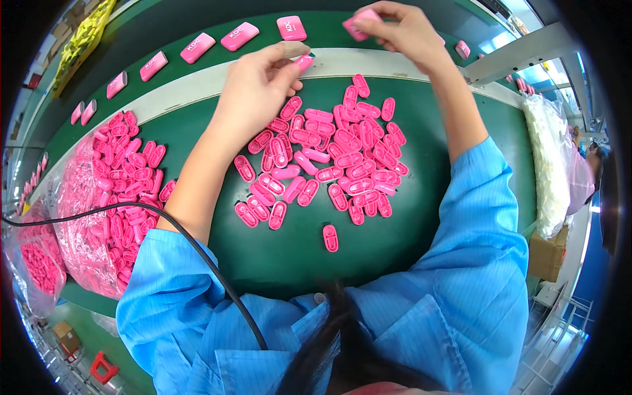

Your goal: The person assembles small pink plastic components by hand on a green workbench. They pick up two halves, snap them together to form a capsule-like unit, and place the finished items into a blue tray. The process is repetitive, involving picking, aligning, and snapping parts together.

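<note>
My left hand [260,76] pinches a small pink oval plastic piece [304,62] between thumb and fingers, over the white rail at the far side of the table. My right hand [405,33] reaches further out, fingers closed on a pink rounded rectangular case [359,25] above the green belt. Below both hands lies a loose pile of pink oval pieces [349,138], many showing their hollow side. One oval piece [330,238] sits alone nearer to me. A row of similar pink cases [197,48] stretches along the belt to the left.
A clear bag [82,217] spills more pink pieces at the left. Past the white rail [191,89] runs the green belt [342,39]. A black cable [197,247] crosses my left arm. At the right are a metal post [520,52] and a bag of whitish items [550,164].
</note>
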Demonstrator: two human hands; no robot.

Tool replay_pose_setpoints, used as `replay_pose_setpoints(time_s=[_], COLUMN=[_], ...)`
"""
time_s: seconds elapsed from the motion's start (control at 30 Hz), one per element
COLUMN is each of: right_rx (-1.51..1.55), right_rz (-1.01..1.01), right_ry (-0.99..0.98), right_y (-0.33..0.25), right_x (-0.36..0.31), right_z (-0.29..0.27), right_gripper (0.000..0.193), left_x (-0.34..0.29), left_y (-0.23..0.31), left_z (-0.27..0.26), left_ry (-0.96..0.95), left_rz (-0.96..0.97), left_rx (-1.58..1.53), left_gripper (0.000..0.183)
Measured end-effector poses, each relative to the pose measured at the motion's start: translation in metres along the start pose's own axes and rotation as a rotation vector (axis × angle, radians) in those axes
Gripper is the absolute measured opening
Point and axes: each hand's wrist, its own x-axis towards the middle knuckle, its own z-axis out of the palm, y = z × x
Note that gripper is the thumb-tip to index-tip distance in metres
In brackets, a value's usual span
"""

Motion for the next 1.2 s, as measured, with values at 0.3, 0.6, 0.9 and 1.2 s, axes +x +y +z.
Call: replay_pose_setpoints(time_s=[0.3,0.6,0.9,1.2], right_rx=[0.430,0.464,0.547,0.408], right_rz=[-0.156,-0.093,-0.126,-0.220], right_ry=[-0.055,-0.168,-0.101,-0.015], right_y=[0.001,0.019,0.018,0.012], right_x=[-0.032,-0.023,-0.027,-0.031], right_z=[0.065,0.063,0.066,0.068], right_gripper=[0.031,0.030,0.030,0.032], left_x=[0.001,-0.001,-0.001,-0.005], left_y=[-0.008,-0.004,-0.013,-0.005], left_z=[0.005,0.003,0.009,0.006], left_ry=[0.133,0.158,0.224,0.186], left_rz=[-0.058,-0.037,0.126,0.083], left_rx=[-0.338,-0.361,-0.063,-0.115], left_gripper=[0.036,0.034,0.023,0.035])
